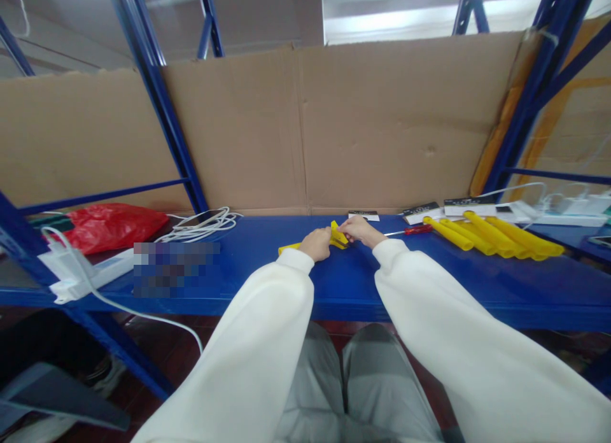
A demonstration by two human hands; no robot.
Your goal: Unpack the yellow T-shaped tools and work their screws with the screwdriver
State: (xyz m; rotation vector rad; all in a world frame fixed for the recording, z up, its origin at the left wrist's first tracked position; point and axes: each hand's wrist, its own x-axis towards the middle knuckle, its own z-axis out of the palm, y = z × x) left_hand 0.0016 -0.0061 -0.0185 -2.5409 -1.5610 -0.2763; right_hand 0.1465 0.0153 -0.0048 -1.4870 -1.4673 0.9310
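Observation:
My left hand [316,244] is closed around a yellow plastic tool [338,236], whose handle sticks out to the left below the wrist. The tool's forked or flared head shows between my two hands. At the right side of that head, the fingers of my right hand [358,230] are pinched together; whatever lies between them is too small or hidden to make out. Just right of my right wrist, a screwdriver [418,229] with a red handle lies on the blue shelf [353,284], its metal shaft pointing left toward my hand.
Several yellow tubes [496,236] lie side by side at the right. Black-and-white cards [422,212] rest along the cardboard back wall [305,131]. On the left are a coiled white cable [205,225], a red plastic bag [112,226] and a white power strip [112,269]. Blue posts frame the shelf.

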